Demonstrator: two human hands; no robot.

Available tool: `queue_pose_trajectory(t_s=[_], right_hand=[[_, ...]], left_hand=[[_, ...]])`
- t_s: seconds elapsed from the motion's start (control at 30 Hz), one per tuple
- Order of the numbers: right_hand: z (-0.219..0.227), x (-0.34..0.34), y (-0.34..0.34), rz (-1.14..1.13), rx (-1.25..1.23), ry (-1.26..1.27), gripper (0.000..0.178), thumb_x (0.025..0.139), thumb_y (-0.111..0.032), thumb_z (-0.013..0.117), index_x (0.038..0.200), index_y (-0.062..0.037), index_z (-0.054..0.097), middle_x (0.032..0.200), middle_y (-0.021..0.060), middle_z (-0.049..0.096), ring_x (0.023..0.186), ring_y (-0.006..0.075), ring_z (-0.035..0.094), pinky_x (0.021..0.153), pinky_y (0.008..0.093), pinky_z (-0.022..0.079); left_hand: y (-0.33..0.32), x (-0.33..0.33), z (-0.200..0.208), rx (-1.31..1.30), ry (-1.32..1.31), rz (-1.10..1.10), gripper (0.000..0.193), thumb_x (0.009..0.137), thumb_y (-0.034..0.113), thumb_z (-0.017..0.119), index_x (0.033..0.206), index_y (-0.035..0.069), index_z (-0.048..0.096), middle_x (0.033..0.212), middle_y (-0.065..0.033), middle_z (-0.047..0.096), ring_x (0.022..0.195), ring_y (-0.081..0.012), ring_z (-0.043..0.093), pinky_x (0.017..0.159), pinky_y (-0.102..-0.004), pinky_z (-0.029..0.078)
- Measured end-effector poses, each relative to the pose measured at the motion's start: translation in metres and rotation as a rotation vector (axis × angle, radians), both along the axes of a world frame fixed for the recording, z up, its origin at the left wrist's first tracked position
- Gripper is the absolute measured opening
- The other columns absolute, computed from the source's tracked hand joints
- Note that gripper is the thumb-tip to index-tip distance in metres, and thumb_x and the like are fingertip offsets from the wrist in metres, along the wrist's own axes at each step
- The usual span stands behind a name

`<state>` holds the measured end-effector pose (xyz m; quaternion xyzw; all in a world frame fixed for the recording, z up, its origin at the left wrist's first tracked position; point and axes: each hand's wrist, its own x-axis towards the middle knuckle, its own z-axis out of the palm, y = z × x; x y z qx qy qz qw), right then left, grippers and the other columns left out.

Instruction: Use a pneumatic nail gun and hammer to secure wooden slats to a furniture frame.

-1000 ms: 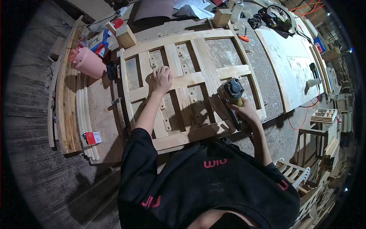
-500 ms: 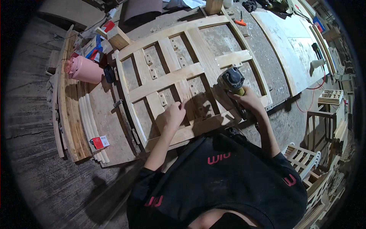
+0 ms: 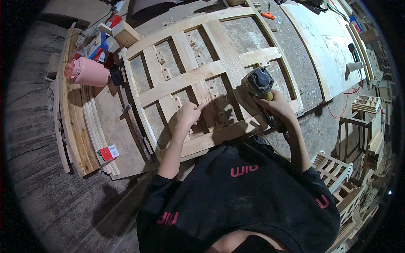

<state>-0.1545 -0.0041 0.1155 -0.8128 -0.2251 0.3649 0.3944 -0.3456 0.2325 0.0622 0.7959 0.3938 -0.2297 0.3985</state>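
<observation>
A wooden slatted frame (image 3: 185, 84) lies flat across the workbench in front of me. My left hand (image 3: 188, 115) rests over its near left part, index finger stretched along a short slat (image 3: 201, 92) and the other fingers partly curled. I see nothing in that hand. My right hand (image 3: 278, 106) grips a nail gun (image 3: 258, 81) by its handle, over the frame's near right part. The tool has a black cap and a yellow-green body; its nose is hidden beneath it. Small drilled wooden blocks (image 3: 166, 74) sit along the slats' edges.
Left of the frame stand a pink jug (image 3: 88, 71) and thin wooden strips (image 3: 95, 126) with a red-and-white box (image 3: 108, 153) on them. An orange-handled tool (image 3: 268, 15) lies at the back. To the right are a white board (image 3: 314, 50) and a red hose (image 3: 352, 92).
My left hand has shifted slightly up and left in the view, its index finger still extended. The nail gun stays in my right hand, barely moved. The view has tilted a little.
</observation>
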Motion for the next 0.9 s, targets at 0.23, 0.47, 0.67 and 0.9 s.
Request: queue_pose_trajectory(t_s=[0.23,0.47,0.67,0.9], right_hand=[[-0.005,0.002,-0.001,0.003,0.079,-0.015,0.025,0.078,-0.026,0.067,0.078,-0.0042,0.054,0.053,-0.0004,0.05,0.041,0.0075,0.046,0.04,0.0225,0.035],[0.006,-0.002,0.003,0.016,0.084,-0.053,0.025,0.077,-0.026,0.068,0.081,-0.0047,0.055,0.054,-0.0001,0.05,0.043,0.0077,0.047,0.041,0.0222,0.036],[-0.001,-0.001,0.0,-0.009,0.024,0.007,0.024,0.077,-0.025,0.068,0.08,-0.0048,0.055,0.054,-0.0002,0.051,0.044,0.0079,0.048,0.041,0.0227,0.037],[0.022,-0.007,0.011,-0.117,-0.13,0.192,0.024,0.076,-0.024,0.068,0.076,-0.0045,0.054,0.054,0.0001,0.051,0.044,0.008,0.048,0.041,0.0227,0.037]], left_hand=[[0.003,-0.001,-0.003,0.027,-0.058,-0.058,0.046,0.087,0.045,0.047,0.069,0.005,0.062,0.053,-0.0073,0.059,0.046,-0.0183,0.06,0.054,-0.0322,0.048],[0.103,-0.005,-0.015,0.425,-0.654,0.393,0.039,0.077,0.038,0.063,0.095,0.004,0.057,0.091,-0.0133,0.061,0.084,-0.0266,0.059,0.073,-0.0402,0.045],[0.128,0.023,-0.029,0.665,-0.325,0.496,0.088,0.066,0.037,0.072,0.132,0.006,0.022,0.124,-0.0275,0.039,0.115,-0.0405,0.039,0.098,-0.0477,0.03],[0.12,0.026,-0.039,0.693,-0.46,0.469,0.084,0.064,0.03,0.072,0.126,0.005,0.021,0.116,-0.0328,0.039,0.112,-0.0455,0.037,0.099,-0.0505,0.026]])
